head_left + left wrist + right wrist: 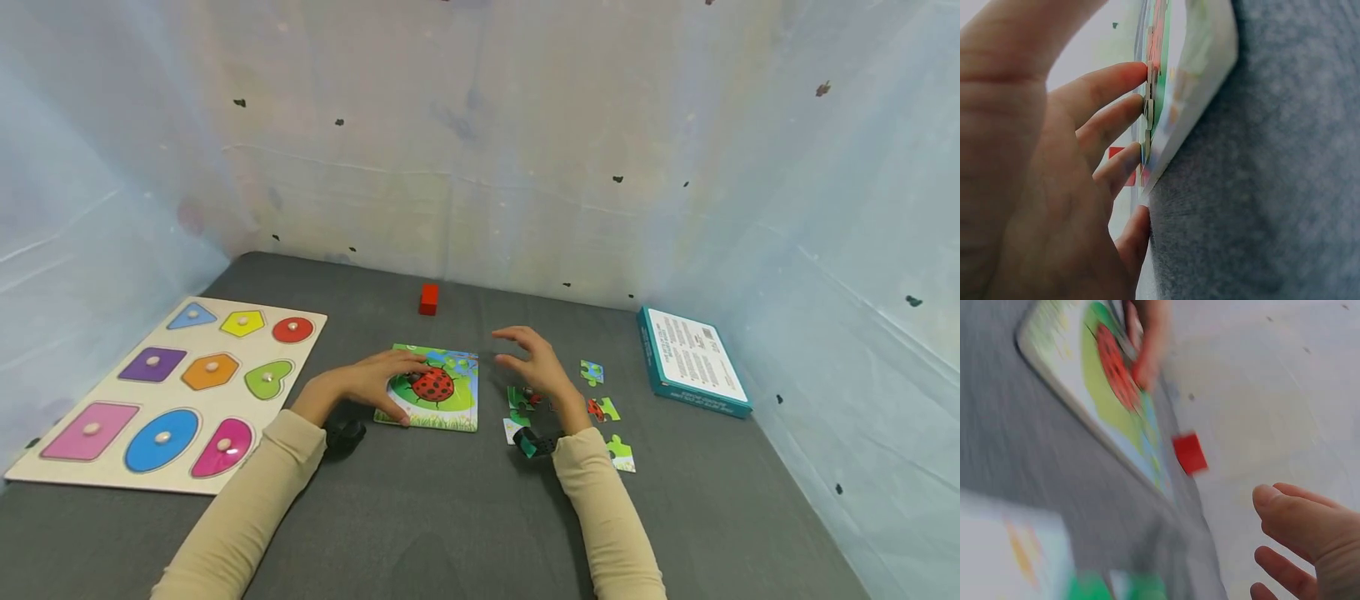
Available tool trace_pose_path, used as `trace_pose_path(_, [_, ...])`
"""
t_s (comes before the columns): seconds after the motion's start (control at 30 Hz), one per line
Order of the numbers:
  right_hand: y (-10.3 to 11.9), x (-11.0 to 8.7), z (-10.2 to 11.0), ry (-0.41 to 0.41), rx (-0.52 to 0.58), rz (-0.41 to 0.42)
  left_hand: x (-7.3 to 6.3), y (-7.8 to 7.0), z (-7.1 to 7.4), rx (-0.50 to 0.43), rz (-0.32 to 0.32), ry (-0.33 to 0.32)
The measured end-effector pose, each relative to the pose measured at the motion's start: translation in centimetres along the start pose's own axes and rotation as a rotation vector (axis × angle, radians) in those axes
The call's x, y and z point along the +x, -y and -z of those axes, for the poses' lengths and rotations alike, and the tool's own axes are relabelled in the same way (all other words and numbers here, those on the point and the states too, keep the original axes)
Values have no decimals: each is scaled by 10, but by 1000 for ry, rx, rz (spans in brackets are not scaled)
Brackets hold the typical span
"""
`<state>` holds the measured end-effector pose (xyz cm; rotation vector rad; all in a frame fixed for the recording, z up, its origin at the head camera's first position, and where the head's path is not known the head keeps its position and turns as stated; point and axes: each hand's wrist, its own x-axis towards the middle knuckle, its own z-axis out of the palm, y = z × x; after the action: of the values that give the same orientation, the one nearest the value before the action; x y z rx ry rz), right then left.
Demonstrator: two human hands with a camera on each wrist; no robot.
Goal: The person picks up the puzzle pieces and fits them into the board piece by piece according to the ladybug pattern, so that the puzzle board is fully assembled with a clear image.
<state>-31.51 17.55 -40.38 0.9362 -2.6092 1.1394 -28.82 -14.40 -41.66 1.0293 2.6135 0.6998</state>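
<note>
A square jigsaw board (455, 421) with a ladybug picture lies on the grey table. My left hand (373, 382) reaches over its left part, fingers spread and bent a little. In the left wrist view, several fingertips (1135, 72) touch the raised edges of jigsaw pieces (1150, 115) on the board. To the right of the board, my right hand (542, 367) is held above the table, thumb and fingers apart with nothing between them. Loose jigsaw pieces (592, 372) lie beneath and to the right of it, some partly hidden by the wrist.
A wooden shape board (255, 337) with coloured knobbed shapes lies on the left. One red block (428, 300) stands behind the jigsaw board. At the right lies a teal and white box (697, 358). Pale plastic sheeting (480, 167) encloses the back and sides.
</note>
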Motion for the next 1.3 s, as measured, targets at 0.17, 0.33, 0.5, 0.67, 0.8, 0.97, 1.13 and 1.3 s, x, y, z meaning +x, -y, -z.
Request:
trace_pose_path(0.17, [-13, -17, 30, -64, -4, -56, 1, -1, 1, 8, -3, 5])
trace_pose_path(0.33, [-26, -40, 57, -98, -15, -120, 2, -1, 1, 12, -26, 9])
trace_pose_path(0.5, [-44, -60, 74, -140, -59, -148, 3, 0, 2, 23, -37, 4])
trace_pose_path(0.67, [-60, -75, 86, -155, -73, -172, 4, 0, 2, 28, -51, 5])
trace_pose_path(0.8, [-68, -83, 92, -122, -71, -192, 4, -2, 2, 29, -61, 3])
trace_pose_path(0.97, [-74, -90, 93, -82, -120, -211, 3, -3, 2, 15, -63, 3])
trace_pose_path(1.13, [-86, -96, 90, -49, -215, -240, 2, -2, 1, 16, -72, -2])
trace_pose_path(1.3, [-96, -98, 84, -45, -207, -264, 1, -2, 0, 6, -67, -2])
